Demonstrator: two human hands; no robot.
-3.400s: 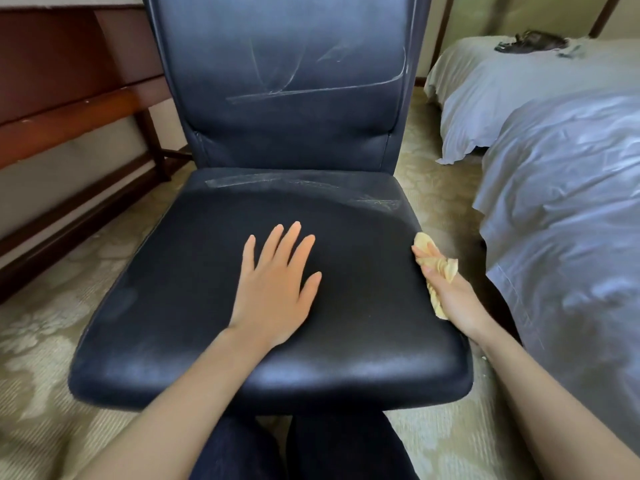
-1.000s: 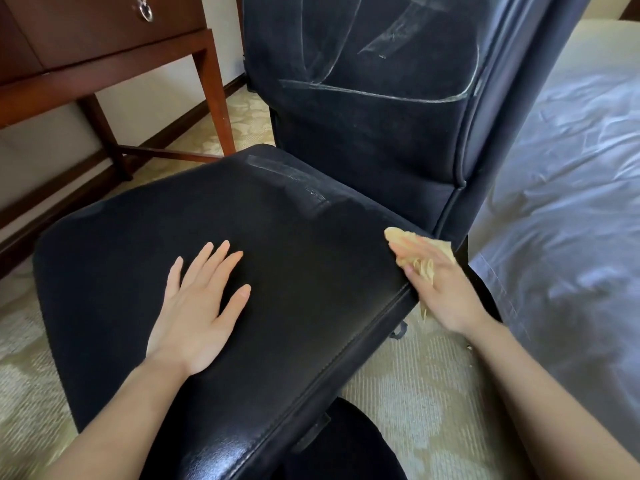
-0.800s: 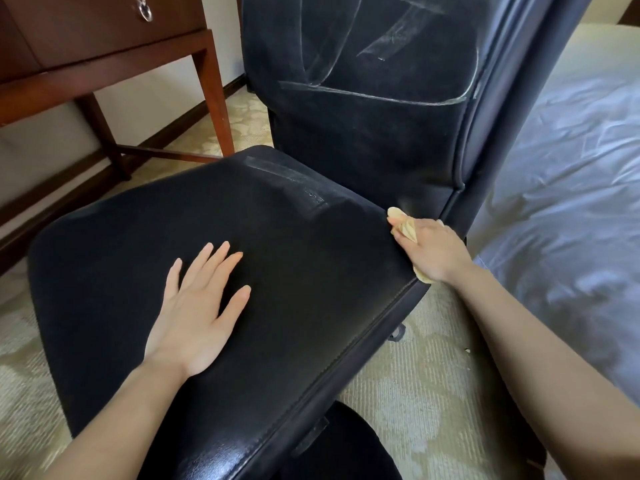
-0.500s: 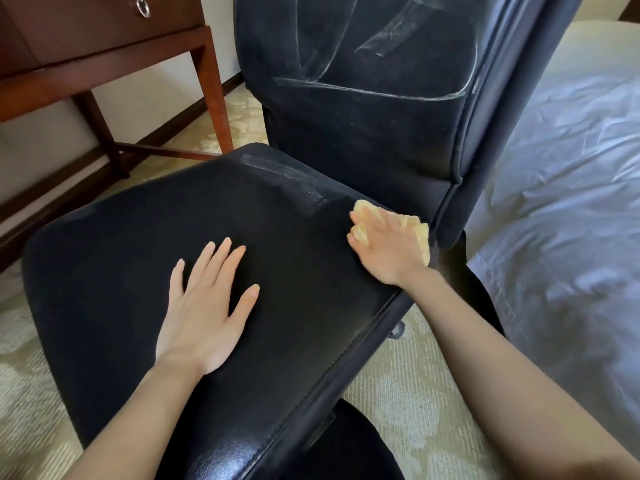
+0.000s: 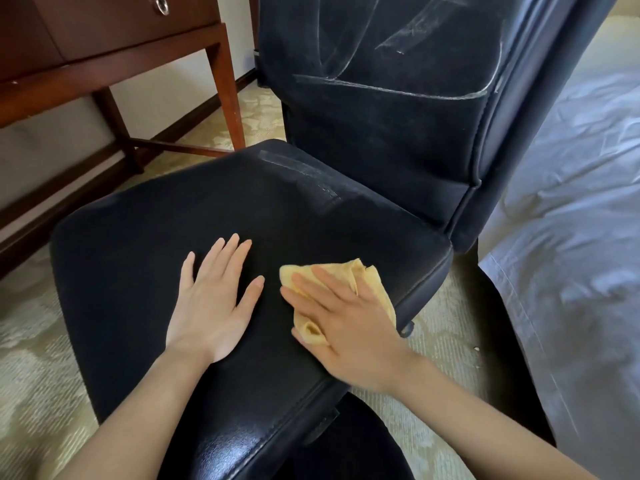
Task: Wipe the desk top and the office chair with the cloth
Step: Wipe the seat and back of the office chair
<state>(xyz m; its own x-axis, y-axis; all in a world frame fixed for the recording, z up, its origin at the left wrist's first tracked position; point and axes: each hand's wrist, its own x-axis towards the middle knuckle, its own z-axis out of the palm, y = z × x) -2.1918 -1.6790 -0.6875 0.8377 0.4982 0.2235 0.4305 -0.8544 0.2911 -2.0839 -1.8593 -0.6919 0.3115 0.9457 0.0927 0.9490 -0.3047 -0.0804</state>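
The black leather office chair fills the middle of the view, its seat turned at an angle toward me. Pale dusty streaks mark the backrest and the rear of the seat. My left hand lies flat on the seat with fingers spread and holds nothing. My right hand presses the crumpled yellow cloth flat onto the seat's right half, just right of my left hand. The cloth sticks out past the fingers and under the palm.
A dark wooden desk with a drawer pull stands at the upper left, its legs on patterned beige carpet. A bed with white sheets runs along the right, close to the chair. My dark-trousered legs are below the seat.
My right hand slid the cloth from the seat's back right corner forward and toward the left hand. Earlier it wiped the seat's right edge. The left hand stayed flat on the seat.
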